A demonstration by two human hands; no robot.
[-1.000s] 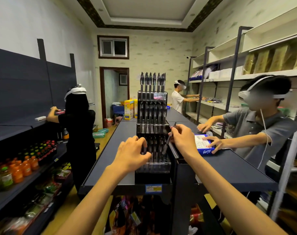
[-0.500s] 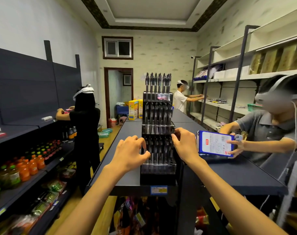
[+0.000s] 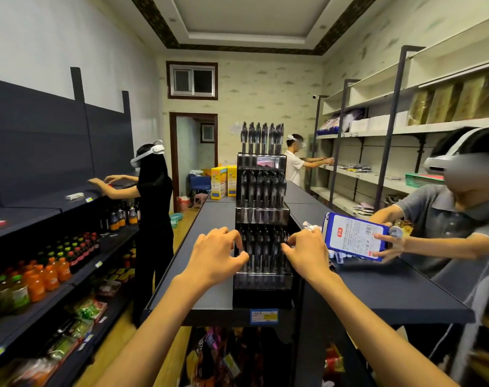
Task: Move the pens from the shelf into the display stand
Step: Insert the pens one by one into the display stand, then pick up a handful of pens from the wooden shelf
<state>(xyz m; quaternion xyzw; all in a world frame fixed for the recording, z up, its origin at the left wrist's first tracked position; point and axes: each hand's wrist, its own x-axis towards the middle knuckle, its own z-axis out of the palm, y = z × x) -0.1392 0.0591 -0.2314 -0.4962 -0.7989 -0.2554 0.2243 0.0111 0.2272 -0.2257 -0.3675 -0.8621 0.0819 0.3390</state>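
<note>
Pens (image 3: 261, 192) fill all three tiers of the display stand (image 3: 261, 286) at twelve o'clock; the task looks nearly finished. Left hand (image 3: 218, 256) and right hand (image 3: 307, 255), fingers curled at the lowest row, hold no visible pen; shelf (image 3: 212, 291) shows no loose ones.

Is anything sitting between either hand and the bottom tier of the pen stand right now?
Nothing visible. The left hand and the right hand flank the lowest tier of the display stand, fingers curled in at its pens. The blue-and-white pack held by the person opposite is off to the right, outside that gap.
</note>
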